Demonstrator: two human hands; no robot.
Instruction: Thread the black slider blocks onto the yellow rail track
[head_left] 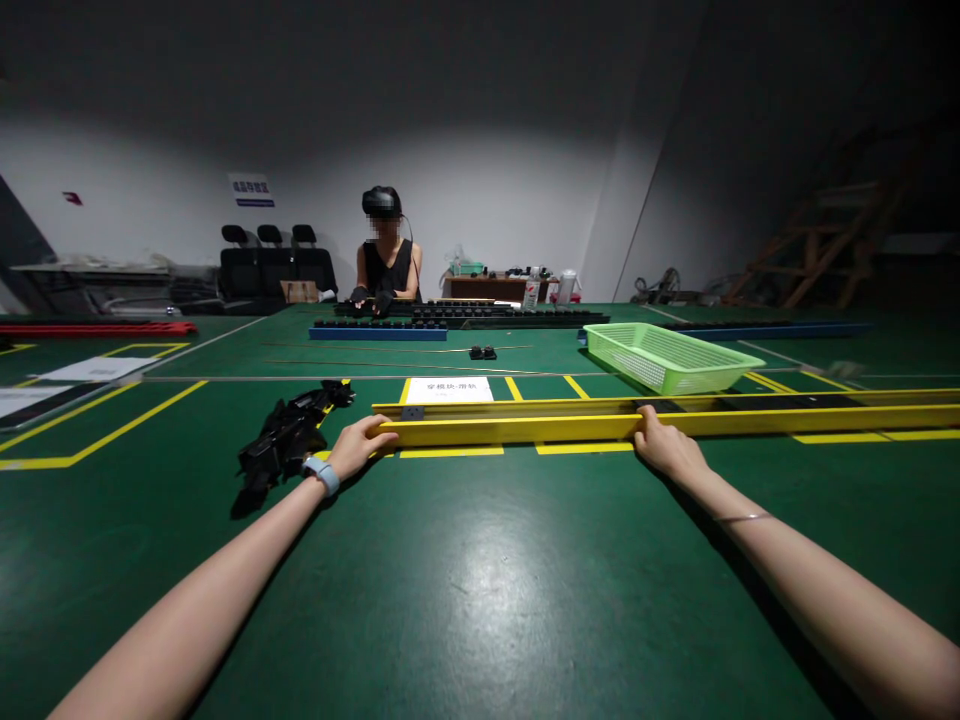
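A long yellow channel rail [517, 431] lies across the green table [480, 580] in front of me and runs out of view on the right. My left hand [360, 447] grips its left end, thumb and fingers around the near wall. Farther right, my right hand [664, 442] holds the near wall, with a fingertip over the top edge by a dark piece inside the channel. Another small black block [412, 412] sits in the channel close to the left end. Beside my left hand lies a heap of black plastic parts [281, 440].
Behind the rail stand a light green basket [675, 360] and a white label sheet [448, 389]. Two small black parts [483, 353] and thin rods [397, 365] lie farther back. A blue rail [379, 333] is near a co-worker [388, 262] wearing a headset across the table.
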